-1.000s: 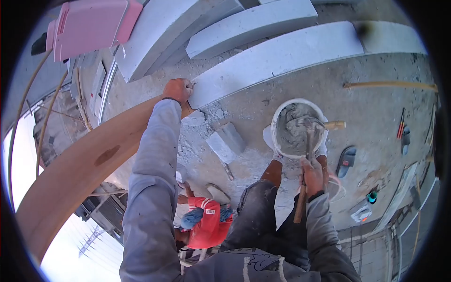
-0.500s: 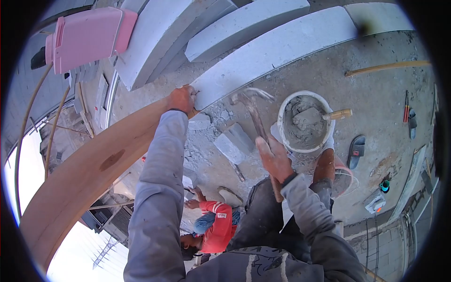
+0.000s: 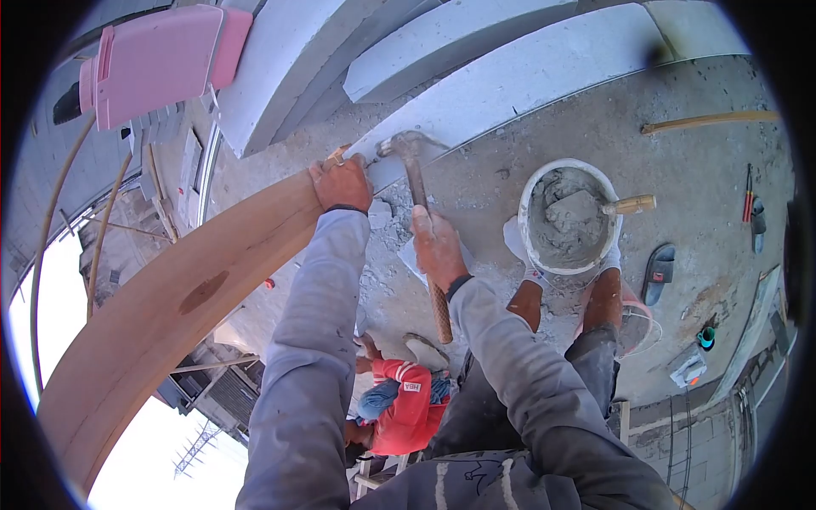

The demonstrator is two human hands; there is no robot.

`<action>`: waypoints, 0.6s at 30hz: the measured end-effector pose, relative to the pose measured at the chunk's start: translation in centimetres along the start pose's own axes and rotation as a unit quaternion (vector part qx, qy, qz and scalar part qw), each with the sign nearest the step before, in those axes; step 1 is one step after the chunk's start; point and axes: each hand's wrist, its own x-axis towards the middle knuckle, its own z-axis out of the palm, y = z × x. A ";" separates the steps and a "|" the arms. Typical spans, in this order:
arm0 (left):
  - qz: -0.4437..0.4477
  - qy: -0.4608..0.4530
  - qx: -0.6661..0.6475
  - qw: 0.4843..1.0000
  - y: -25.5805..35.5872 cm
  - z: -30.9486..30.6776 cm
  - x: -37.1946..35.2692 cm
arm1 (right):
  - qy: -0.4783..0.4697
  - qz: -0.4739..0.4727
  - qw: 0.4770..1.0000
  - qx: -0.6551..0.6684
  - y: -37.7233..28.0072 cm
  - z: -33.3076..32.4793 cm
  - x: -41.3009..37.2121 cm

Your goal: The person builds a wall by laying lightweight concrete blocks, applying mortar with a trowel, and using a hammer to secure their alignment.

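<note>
My right hand (image 3: pixel 438 248) is wrapped around the handle of a claw hammer (image 3: pixel 414 174). Its head is close to the fingers of my left hand (image 3: pixel 343 184), at the near end of a pale block row (image 3: pixel 527 64). My left hand is closed where the curved wooden board (image 3: pixel 183 293) meets that row; what its fingers grip is hidden. A small wood piece (image 3: pixel 338 154) shows just beyond them. To the right, a bucket of grey mortar (image 3: pixel 529 217) has a wooden-handled tool (image 3: pixel 631 205) resting in it.
Below, a co-worker in a red top (image 3: pixel 410 408) is bent over. Rubble (image 3: pixel 380 255) litters the ground beneath my hands. A pink tub (image 3: pixel 157 68) lies at upper left. Sandals (image 3: pixel 659 274), a pinkish bucket (image 3: pixel 636 327) and a wooden stick (image 3: pixel 705 121) are on the right.
My right hand has swung the hammer up and left, bringing its head beside my left hand. My left hand has turned and shifted slightly right. The view has shifted slightly.
</note>
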 end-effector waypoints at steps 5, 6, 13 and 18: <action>-0.033 -0.031 -0.018 0.999 0.0 0.1 -0.2 | -0.030 0.002 1.000 -0.009 0.9 -0.9 0.0; -0.032 -0.031 -0.021 0.999 0.1 0.2 -0.3 | -0.031 -0.008 0.999 0.009 1.1 -1.1 0.0; -0.018 0.102 -0.010 0.995 0.1 1.0 -0.9 | -0.005 -0.016 0.999 0.051 1.1 -1.1 -0.5; -0.037 0.034 -0.037 0.998 -0.1 0.5 -0.3 | -0.024 0.027 0.999 -0.035 0.5 0.0 -0.2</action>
